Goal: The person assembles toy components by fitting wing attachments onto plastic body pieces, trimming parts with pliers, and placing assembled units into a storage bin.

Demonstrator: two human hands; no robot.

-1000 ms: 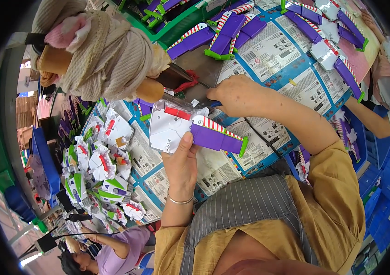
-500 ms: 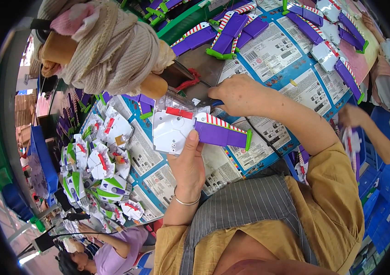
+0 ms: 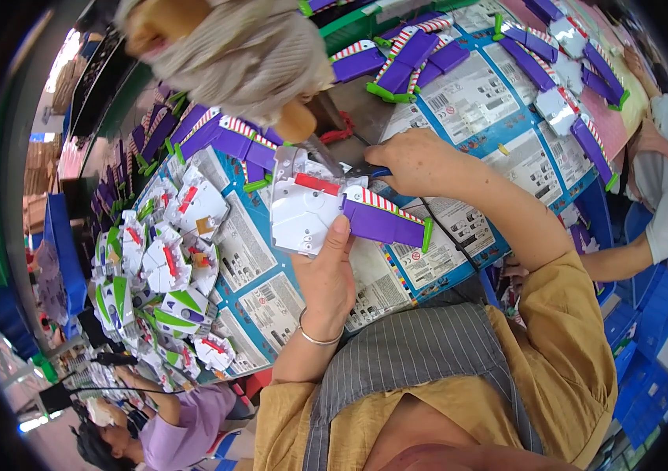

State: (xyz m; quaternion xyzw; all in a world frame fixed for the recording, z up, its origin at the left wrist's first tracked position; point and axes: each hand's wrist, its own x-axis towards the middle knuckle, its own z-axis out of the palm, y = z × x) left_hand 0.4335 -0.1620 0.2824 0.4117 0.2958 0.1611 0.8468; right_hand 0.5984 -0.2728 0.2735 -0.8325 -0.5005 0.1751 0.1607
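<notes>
Left hand (image 3: 326,275) grips white toy wing assembly (image 3: 306,212) from below | purple wing (image 3: 385,221) runs rightward, long axis across | right hand (image 3: 416,161) closed on blue-handled tool (image 3: 365,170) at top edge, nearer | above printed cartons (image 3: 459,102)

Worktable (image 3: 353,102), covered with blue printed cardboard sheets (image 3: 467,102), white toy shells (image 3: 169,263), purple wing pieces (image 3: 408,59)

Toy factory assembly line: counter (image 3: 459,110) piled with identical white toy bodies (image 3: 169,259) and purple wings (image 3: 412,55), co-workers (image 3: 169,424) alongside, blue crates (image 3: 648,345).
</notes>
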